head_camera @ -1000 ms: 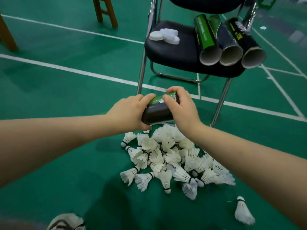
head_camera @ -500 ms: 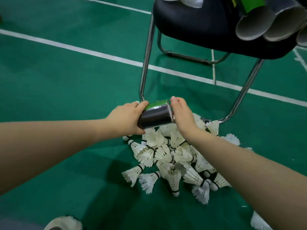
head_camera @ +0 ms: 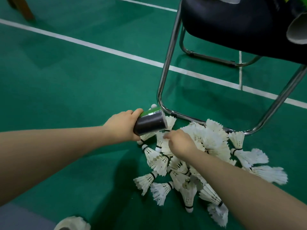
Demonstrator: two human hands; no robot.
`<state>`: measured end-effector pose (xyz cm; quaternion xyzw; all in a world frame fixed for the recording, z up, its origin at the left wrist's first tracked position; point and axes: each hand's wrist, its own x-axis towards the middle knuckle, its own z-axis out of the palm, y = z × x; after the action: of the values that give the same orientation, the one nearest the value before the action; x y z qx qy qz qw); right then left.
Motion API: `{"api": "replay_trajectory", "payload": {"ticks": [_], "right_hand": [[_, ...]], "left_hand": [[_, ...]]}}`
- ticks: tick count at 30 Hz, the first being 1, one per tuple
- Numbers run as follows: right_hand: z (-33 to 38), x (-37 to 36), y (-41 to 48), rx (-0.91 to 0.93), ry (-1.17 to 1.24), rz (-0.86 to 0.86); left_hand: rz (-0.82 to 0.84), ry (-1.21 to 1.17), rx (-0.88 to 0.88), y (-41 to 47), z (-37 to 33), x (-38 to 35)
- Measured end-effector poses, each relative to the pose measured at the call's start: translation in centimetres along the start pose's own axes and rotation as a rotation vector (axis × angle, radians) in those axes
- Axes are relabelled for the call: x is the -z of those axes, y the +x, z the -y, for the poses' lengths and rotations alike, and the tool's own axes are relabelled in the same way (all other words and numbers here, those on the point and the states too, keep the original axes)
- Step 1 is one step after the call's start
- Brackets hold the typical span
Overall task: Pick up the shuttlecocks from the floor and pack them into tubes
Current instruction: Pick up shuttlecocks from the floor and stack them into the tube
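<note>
My left hand (head_camera: 123,127) grips a short black and green tube (head_camera: 150,122) just above the floor, its open end facing right. A pile of several white feather shuttlecocks (head_camera: 206,146) lies on the green floor under it. Below the tube's mouth, my right hand (head_camera: 180,143) is down on the pile's near left side. Its fingers curl round a shuttlecock (head_camera: 162,143) there, and the fingertips are partly hidden by the back of the hand.
A black chair (head_camera: 232,22) on a chrome frame (head_camera: 164,77) stands right behind the pile, its floor bar touching the shuttlecocks. An open tube end (head_camera: 297,30) pokes off the seat at top right. One shuttlecock (head_camera: 73,224) lies at the bottom edge. A wooden leg (head_camera: 25,9) stands top left.
My right hand has left the tube's end and dropped onto the pile. My left hand has lowered the tube towards the floor, and my view has moved closer and lower.
</note>
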<state>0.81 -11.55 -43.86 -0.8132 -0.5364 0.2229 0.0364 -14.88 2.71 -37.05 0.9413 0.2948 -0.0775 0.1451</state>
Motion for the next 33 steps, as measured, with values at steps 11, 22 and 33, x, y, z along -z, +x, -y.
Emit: {"api": "replay_trajectory", "payload": {"ticks": [11, 22, 33], "right_hand": [[-1.5, 0.4, -1.9, 0.271, -0.663, 0.186], [-3.6, 4.7, -4.2, -0.202, 0.140, -0.338], [-2.6, 8.1, -7.9, -0.366, 0.525, -0.585]], "left_hand": [[0.048, -0.057, -0.047, 0.4, -2.1, -0.9], [0.054, -0.042, -0.074, 0.2, -2.5, -0.7], [0.084, -0.016, -0.122, -0.7, -4.4, 0.0]]}}
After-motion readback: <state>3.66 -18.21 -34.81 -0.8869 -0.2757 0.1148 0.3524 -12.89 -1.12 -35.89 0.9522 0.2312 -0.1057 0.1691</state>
